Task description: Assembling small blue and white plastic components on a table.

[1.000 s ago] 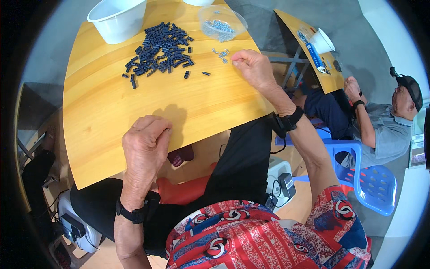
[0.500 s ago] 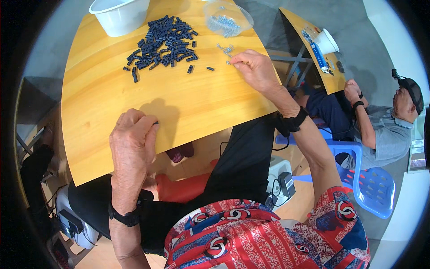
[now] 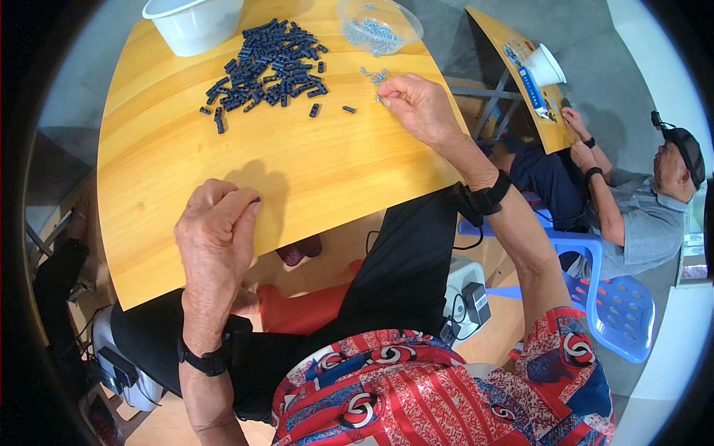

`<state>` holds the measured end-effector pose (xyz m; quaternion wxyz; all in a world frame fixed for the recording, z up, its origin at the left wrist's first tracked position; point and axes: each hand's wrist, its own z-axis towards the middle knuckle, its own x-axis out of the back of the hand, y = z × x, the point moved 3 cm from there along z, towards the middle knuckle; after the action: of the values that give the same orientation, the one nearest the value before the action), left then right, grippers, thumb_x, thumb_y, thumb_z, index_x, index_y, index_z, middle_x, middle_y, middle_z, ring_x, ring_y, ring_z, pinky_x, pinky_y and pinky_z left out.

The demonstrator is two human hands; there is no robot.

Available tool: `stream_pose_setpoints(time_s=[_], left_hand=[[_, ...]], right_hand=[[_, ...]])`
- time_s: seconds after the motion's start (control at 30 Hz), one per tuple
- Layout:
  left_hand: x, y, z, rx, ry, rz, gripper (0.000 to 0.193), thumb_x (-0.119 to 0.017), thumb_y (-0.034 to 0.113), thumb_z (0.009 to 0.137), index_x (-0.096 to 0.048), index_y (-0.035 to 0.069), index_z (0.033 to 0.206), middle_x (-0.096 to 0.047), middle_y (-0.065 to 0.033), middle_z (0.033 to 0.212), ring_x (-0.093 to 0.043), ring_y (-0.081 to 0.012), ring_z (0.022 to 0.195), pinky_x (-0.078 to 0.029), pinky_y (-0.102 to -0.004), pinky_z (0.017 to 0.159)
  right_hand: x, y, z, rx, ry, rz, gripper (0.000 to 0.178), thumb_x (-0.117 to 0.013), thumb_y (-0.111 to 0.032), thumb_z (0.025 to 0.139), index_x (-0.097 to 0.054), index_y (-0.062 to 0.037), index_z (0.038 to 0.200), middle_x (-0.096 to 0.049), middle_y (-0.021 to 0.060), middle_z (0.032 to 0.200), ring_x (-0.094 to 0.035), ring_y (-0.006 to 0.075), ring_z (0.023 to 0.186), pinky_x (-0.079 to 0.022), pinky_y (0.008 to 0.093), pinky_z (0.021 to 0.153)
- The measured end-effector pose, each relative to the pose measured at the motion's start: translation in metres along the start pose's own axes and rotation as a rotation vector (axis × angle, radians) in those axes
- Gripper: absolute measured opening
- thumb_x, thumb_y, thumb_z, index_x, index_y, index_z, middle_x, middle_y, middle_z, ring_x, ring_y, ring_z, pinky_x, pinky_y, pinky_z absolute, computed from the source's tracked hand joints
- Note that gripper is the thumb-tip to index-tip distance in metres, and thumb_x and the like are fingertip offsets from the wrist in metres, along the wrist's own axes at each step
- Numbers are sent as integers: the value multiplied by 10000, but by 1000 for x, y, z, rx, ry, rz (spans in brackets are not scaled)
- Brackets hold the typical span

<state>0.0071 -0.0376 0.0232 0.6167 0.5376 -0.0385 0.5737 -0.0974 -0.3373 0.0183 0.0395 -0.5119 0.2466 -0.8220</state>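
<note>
My left hand [image 3: 216, 230] is closed in a pinch above the table's near edge. Only the dark tip of a small black plastic piece [image 3: 257, 199] shows between its thumb and finger. Farther right, the thumb and forefinger of my right hand [image 3: 420, 108] are pinched together at the tabletop, with a tiny silver screw [image 3: 378, 98] at their tips. Just beyond those fingers lies a small cluster of silver screws [image 3: 379, 76]. Many black plastic pieces [image 3: 271, 63] are heaped at the far middle, and a few lie loose in front, one near my right hand.
A clear bowl [image 3: 405, 26] of screws stands at the far right of the wooden table [image 3: 149, 186], a white tub [image 3: 197, 30] at the far left. To the right, another person [image 3: 632, 201] sits by a blue chair [image 3: 617, 312], hands at a second table [image 3: 554, 137].
My right hand has shifted slightly away from me, closer to the screw cluster. My left hand stays pinched and has barely moved. The other person's one hand has reached farther onto their table.
</note>
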Motion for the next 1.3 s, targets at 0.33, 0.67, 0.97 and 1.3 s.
stream_pose_setpoints(time_s=[0.33, 0.67, 0.97, 1.3], left_hand=[[-3, 2, -1, 93, -10, -147, 94, -648, -23, 750, -654, -5, 842, -598, -91, 778, -568, -170, 684, -442, -256, 606], [-13, -2, 0, 275, -26, -545, 88, -671, -7, 767, -670, -6, 855, -597, -40, 753, -525, -110, 694, -417, -236, 631], [-18, -1, -8, 535, -79, -1017, 153, -664, 111, 828, -683, 2, 935, -646, -30, 798, -533, -85, 700, -441, -219, 660], [-16, -4, -9, 630, -59, -1299, 172, -642, 108, 856, -658, -18, 971, -663, -73, 824, -593, -99, 700, -499, -221, 658]], right_hand=[[-1, -4, 1, 81, 39, -219, 88, -594, -62, 791, -581, -30, 872, -610, 143, 825, -608, 326, 759, -488, 400, 664], [7, -16, -5, -319, -6, 331, 116, -552, -76, 849, -568, 6, 930, -625, 102, 771, -601, 178, 606, -468, 303, 554], [0, -110, -21, -406, -218, 871, 146, -501, -61, 886, -524, 65, 957, -606, 110, 856, -589, 117, 601, -467, 224, 496], [-21, -162, -30, -241, -275, 666, 67, -522, -30, 855, -524, 32, 879, -610, 97, 708, -601, 121, 557, -466, 233, 501]])
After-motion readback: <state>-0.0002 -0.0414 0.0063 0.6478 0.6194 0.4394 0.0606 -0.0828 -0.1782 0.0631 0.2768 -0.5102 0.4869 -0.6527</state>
